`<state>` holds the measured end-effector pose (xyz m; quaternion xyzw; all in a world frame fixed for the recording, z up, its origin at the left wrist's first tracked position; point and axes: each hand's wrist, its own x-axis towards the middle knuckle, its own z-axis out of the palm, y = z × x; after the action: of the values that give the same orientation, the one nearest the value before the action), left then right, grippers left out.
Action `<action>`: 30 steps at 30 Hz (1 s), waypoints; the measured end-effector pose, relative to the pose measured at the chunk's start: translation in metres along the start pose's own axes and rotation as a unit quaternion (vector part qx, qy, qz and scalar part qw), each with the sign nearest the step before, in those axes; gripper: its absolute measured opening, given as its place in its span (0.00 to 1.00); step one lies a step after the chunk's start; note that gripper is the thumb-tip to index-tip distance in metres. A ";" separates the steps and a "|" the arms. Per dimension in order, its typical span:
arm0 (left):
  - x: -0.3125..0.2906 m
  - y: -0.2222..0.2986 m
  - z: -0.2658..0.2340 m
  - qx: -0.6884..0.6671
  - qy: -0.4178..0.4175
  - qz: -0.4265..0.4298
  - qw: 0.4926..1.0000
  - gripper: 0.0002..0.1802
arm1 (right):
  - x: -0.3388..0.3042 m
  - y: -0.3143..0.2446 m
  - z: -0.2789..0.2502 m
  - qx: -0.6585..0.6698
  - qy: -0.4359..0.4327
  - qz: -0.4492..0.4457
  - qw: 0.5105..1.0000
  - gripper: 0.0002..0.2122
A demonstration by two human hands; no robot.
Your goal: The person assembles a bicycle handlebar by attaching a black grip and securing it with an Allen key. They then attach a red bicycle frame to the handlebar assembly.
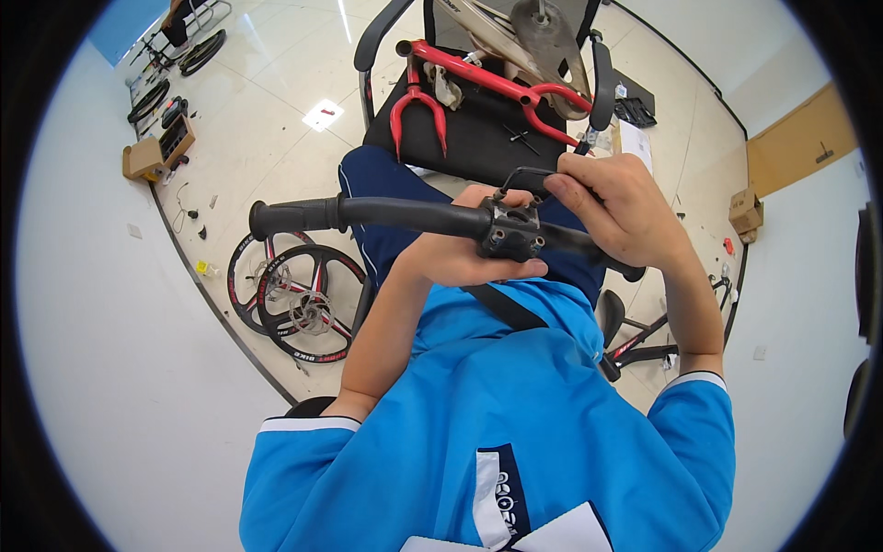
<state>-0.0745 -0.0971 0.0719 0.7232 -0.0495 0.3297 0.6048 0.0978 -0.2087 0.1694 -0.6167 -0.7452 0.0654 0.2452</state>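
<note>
A black bicycle handlebar (405,215) lies across my lap, its ribbed grip (294,219) at the left end. My left hand (460,253) is wrapped round the black stem clamp (511,232) from below, thumb along its near side. Several bolts show on the clamp. My right hand (621,202) pinches a black hex key (522,174) between thumb and fingers. The key's short end reaches down to a bolt at the clamp's far left; whether it is seated in the socket I cannot tell. The bar's right end is partly hidden beneath my right hand.
Ahead, a black chair (478,162) carries a red fork (418,115), a red frame (478,81), a pale frame and a T-shaped tool (521,138). Spoked wheels (315,304) lie at left, a black frame (639,350) at right. Cardboard boxes (143,159) stand near the walls.
</note>
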 end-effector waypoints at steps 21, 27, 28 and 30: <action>0.007 -0.007 0.008 0.103 -0.036 -0.029 0.994 0.20 | -0.027 -0.004 0.015 0.017 0.054 0.061 0.997 0.13; 0.009 0.000 0.018 0.148 0.028 -0.063 0.987 0.17 | -0.035 -0.020 0.015 -0.021 0.040 0.115 0.992 0.15; 0.008 -0.001 0.019 0.165 0.032 -0.074 0.983 0.17 | -0.035 -0.024 0.014 -0.002 0.039 0.124 0.992 0.15; 0.008 0.001 0.021 0.161 0.039 -0.090 0.982 0.16 | -0.036 -0.030 0.014 0.036 0.036 0.142 0.989 0.15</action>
<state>-0.0604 -0.1143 0.0759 0.7992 0.0935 0.3055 0.5091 0.0691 -0.2470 0.1592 -0.7087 -0.6384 0.1041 0.2819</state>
